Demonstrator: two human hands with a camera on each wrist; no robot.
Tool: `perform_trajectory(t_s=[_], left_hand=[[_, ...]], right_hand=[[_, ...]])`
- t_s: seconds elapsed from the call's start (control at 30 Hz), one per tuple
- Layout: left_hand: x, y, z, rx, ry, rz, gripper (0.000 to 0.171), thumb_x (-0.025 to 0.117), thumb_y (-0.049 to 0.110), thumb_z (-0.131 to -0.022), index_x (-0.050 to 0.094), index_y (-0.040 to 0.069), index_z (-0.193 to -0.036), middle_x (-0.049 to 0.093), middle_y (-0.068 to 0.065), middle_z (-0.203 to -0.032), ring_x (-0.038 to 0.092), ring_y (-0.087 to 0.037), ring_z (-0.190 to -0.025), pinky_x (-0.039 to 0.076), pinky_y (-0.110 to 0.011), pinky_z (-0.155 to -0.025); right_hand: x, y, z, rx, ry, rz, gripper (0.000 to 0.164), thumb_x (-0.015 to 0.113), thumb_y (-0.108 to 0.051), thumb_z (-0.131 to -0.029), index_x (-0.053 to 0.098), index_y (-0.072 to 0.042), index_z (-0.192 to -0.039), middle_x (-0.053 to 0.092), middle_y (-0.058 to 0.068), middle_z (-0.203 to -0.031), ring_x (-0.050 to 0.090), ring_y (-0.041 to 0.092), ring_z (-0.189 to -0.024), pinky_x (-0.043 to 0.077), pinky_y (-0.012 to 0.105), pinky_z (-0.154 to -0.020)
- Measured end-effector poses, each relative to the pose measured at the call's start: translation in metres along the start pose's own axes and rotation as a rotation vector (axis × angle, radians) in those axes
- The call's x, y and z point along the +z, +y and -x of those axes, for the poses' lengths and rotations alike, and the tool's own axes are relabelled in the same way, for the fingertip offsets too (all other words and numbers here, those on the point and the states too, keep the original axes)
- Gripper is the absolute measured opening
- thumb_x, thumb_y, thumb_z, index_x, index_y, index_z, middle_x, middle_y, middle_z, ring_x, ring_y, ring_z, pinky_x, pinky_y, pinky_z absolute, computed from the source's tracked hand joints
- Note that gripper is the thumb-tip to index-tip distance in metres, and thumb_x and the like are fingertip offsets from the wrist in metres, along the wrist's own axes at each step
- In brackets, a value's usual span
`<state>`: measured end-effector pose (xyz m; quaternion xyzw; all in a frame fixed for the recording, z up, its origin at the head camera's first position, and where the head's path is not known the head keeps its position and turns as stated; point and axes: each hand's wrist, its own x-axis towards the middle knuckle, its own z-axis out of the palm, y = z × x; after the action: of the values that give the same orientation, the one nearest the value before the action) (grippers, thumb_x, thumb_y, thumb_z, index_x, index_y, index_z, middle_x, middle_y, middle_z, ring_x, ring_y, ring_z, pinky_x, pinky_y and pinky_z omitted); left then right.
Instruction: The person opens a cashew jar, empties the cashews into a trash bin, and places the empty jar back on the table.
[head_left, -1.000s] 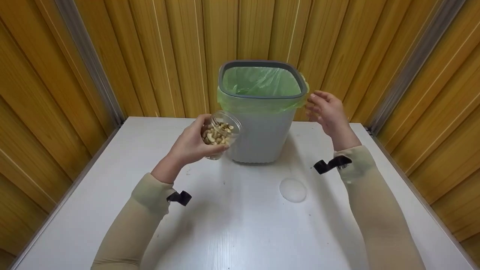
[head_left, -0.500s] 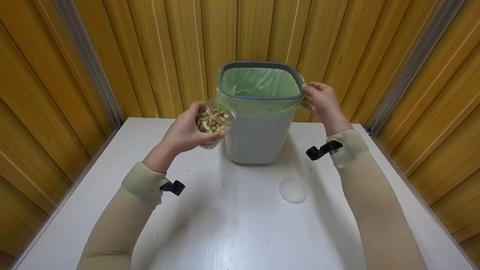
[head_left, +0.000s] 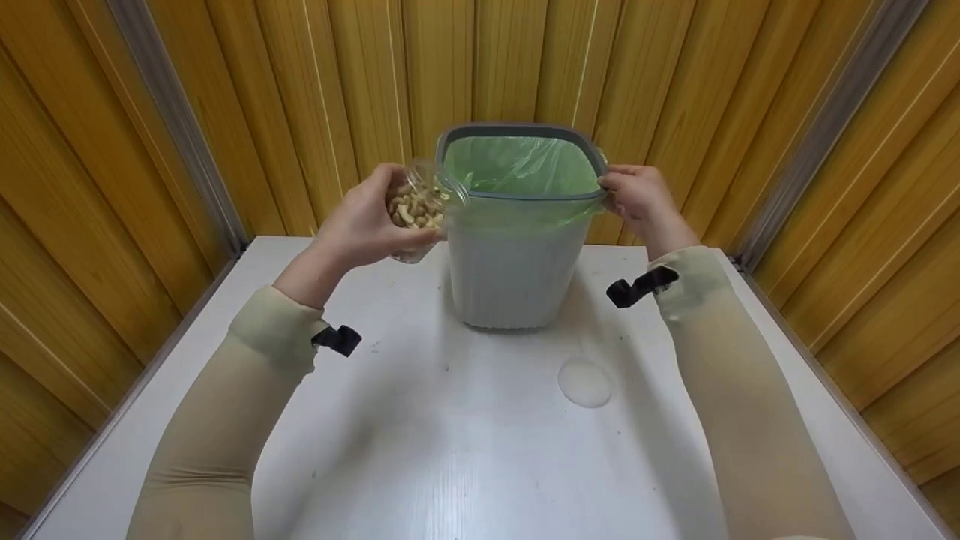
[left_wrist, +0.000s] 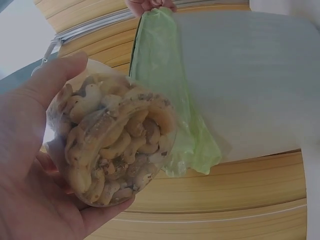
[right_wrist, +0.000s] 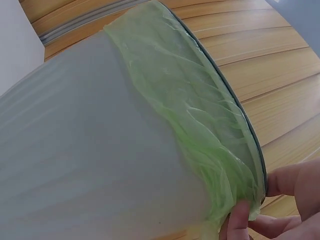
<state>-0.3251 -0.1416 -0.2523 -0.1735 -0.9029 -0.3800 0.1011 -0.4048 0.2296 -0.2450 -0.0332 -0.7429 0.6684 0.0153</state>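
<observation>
My left hand (head_left: 358,221) grips a clear jar (head_left: 417,214) with fingers and thumb around its side. Cashews (left_wrist: 117,150) fill much of the jar, which leans with its mouth toward the bin. At the left edge of the grey-white trash bin (head_left: 516,281), the jar's mouth overlaps the dark rim in the head view. A thin green bag (right_wrist: 185,110) lines the bin and folds down over its outside. On the other side, my right hand (head_left: 641,199) holds the bin's right rim, thumb on top and fingers under the bag's fold.
A round clear lid (head_left: 584,382) lies on the white table (head_left: 465,465) in front of the bin. Wood-look panels (head_left: 360,90) stand close behind the bin and along both sides of the table.
My left hand has raised the jar and brought it farther back, up to the bin's left rim. My right hand has moved in from beside the bin and taken hold of its rim.
</observation>
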Motion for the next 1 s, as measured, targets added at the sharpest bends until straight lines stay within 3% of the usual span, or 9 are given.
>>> perform_trajectory(t_s=[0.2,0.5,0.83,1.0], left_hand=[[-0.014,0.01,-0.017,-0.01,-0.014,-0.06,0.084,0.086,0.041,-0.08,0.042,0.01,-0.145,0.059,-0.011,-0.13,0.058,-0.025,-0.115,0.053,-0.042,-0.098],[-0.027,0.013,-0.04,-0.036,-0.02,-0.143,0.087,0.085,0.046,-0.08,0.04,0.011,-0.146,0.059,-0.012,-0.135,0.058,-0.026,-0.119,0.052,-0.045,-0.102],[-0.035,0.015,-0.056,-0.047,-0.035,-0.22,0.084,0.083,0.046,-0.082,0.04,0.01,-0.145,0.058,-0.012,-0.136,0.057,-0.027,-0.12,0.051,-0.046,-0.104],[-0.038,0.019,-0.062,-0.062,-0.039,-0.231,0.085,0.083,0.046,-0.081,0.039,0.01,-0.145,0.057,-0.013,-0.135,0.056,-0.027,-0.119,0.05,-0.047,-0.103]], right_hand=[[0.003,-0.006,-0.001,0.0,0.005,0.042,0.046,0.053,-0.006,-0.103,0.049,0.006,-0.148,0.062,-0.008,-0.085,0.054,0.005,-0.074,0.048,0.018,-0.068],[0.004,-0.01,0.002,0.014,0.004,0.083,0.048,0.052,-0.007,-0.104,0.046,0.003,-0.151,0.057,0.001,-0.105,0.053,0.005,-0.074,0.047,0.016,-0.067],[0.004,-0.009,0.002,0.034,0.005,0.035,0.045,0.052,-0.006,-0.104,0.049,0.005,-0.149,0.062,-0.005,-0.087,0.056,0.006,-0.076,0.05,0.018,-0.07],[0.003,-0.008,0.001,0.029,0.002,0.026,0.045,0.052,-0.006,-0.104,0.049,0.005,-0.148,0.062,-0.006,-0.087,0.056,0.007,-0.076,0.049,0.018,-0.069]])
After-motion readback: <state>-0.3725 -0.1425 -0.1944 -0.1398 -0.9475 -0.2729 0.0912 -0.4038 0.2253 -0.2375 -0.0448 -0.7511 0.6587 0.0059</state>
